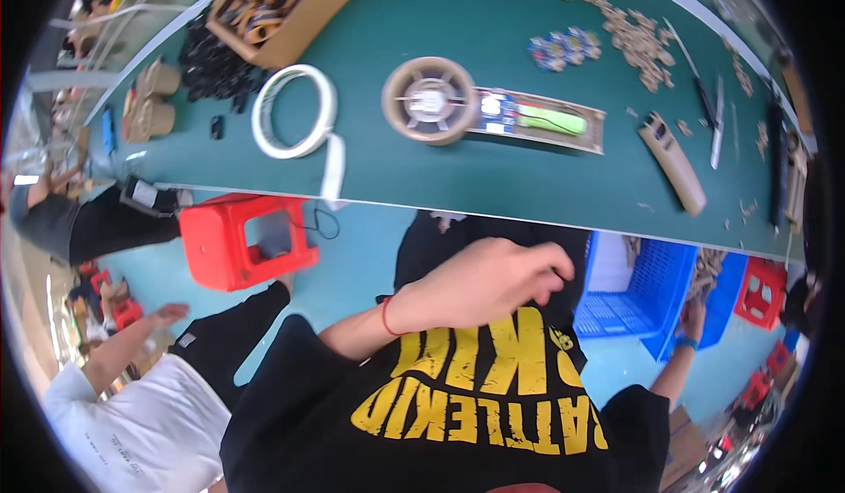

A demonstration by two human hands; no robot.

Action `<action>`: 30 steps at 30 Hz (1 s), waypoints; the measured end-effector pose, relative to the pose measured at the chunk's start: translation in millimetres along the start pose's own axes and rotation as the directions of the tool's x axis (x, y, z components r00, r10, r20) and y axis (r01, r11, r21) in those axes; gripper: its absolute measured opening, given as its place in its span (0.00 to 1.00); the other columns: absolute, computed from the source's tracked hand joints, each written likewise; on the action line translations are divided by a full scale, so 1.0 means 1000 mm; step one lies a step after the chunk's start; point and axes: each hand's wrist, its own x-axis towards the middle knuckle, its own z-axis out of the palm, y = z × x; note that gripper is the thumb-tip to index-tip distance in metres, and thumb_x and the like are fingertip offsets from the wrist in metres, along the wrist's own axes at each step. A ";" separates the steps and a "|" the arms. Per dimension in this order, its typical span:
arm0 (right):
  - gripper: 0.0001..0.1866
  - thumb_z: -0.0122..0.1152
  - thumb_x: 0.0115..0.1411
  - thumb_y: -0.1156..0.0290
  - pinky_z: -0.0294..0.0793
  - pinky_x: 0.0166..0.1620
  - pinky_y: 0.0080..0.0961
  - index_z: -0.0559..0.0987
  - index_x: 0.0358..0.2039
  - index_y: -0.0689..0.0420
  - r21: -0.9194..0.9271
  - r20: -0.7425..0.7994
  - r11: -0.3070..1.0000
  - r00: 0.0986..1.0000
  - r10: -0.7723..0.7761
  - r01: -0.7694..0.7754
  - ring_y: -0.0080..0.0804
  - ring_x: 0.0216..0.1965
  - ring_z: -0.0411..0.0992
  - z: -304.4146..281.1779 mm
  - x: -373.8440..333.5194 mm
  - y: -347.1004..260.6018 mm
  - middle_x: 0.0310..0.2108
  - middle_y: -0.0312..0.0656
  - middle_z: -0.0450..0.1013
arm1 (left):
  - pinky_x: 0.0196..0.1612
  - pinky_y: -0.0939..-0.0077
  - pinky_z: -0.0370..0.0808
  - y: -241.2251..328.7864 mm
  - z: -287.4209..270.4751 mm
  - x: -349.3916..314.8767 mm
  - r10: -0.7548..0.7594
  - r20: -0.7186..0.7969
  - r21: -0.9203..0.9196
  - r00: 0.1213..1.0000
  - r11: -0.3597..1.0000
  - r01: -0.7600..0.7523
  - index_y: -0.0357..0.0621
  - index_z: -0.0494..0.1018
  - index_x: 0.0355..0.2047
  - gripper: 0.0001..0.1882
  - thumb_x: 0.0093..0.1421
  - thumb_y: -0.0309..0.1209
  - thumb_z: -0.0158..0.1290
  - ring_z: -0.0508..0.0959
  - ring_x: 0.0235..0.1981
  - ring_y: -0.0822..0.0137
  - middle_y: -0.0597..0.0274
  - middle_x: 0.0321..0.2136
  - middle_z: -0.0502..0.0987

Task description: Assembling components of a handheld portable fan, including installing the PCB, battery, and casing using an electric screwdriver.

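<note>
Think of a clock with its middle in the middle of the view and twelve at the top. A big green table (370,172) fills the top part, and its near edge runs between the hands and the things on it. A cardboard box (304,31) sits at eleven o'clock, with a black heap (211,66) at ten. A red stool (207,246) stands at nine, and a person in a white shirt (167,414) is at eight.

There is one white tape roll (261,114) between ten and eleven, and one tan tape roll (393,101) at twelve, touching one long tray (594,136) with one green tube (550,121) on it. One chunky brown tool (676,165) lies between two and three. There are two blue bins, a near bin (607,317) and a far bin (726,304), side by side between three and four.

The small brown pieces (707,268) are in the far bin. They look light, bumpy and jumbled, too many to count. The right hand (693,319) is down at them; I can't tell if its fingers grip any. The left hand (497,282) is over the lap at four, fingers curled in; I can't tell if they hold something.
</note>
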 end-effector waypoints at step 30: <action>0.41 0.42 0.52 0.81 0.63 0.27 0.15 0.52 0.69 0.59 0.528 -0.032 0.449 0.545 -0.838 0.721 0.21 0.25 0.64 0.293 -0.246 -0.428 0.40 0.45 0.70 | 0.33 0.75 0.77 0.041 -0.020 0.035 -0.023 -0.137 -0.660 0.990 0.748 -0.074 0.36 0.60 0.51 0.11 0.71 0.28 0.38 0.79 0.25 0.65 0.47 0.30 0.78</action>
